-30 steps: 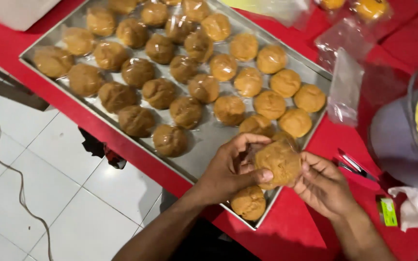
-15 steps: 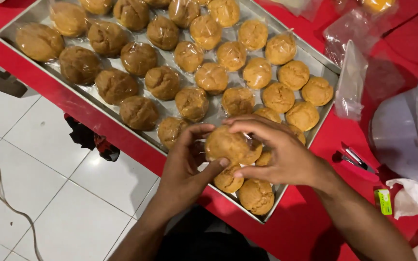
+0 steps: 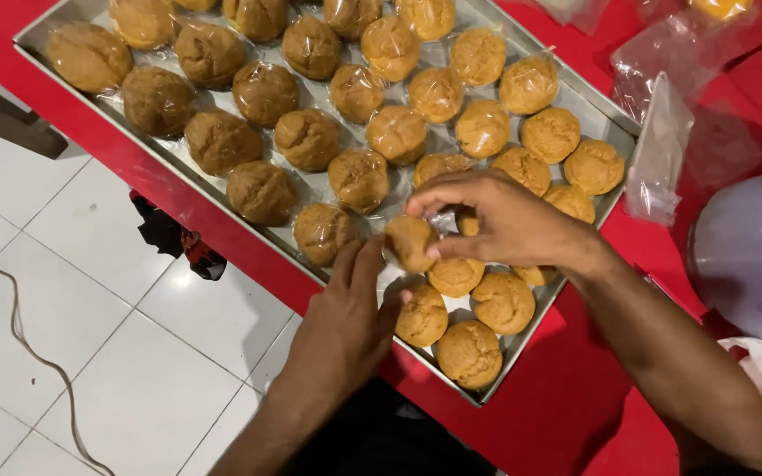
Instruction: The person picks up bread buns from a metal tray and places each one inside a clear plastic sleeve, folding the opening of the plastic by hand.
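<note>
The right hand (image 3: pixel 509 220) now pinches a golden-brown puff pastry (image 3: pixel 411 242) between thumb and fingertips, low over the metal tray (image 3: pixel 606 115), where a moment ago both hands cupped it higher up. The left hand (image 3: pixel 346 322) has let go and rests open beside it, fingertips near the pastry. The tray, on a red counter (image 3: pixel 575 414), holds rows of pastries, plastic-wrapped at the far end and bare nearest the person.

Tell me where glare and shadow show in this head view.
Head view: glare glints on the plastic-wrapped puffs and metal tray; the right hand shades the bun it pinches; the left hand shadows the tray edge; the focus is fairly sharp throughout.
</note>
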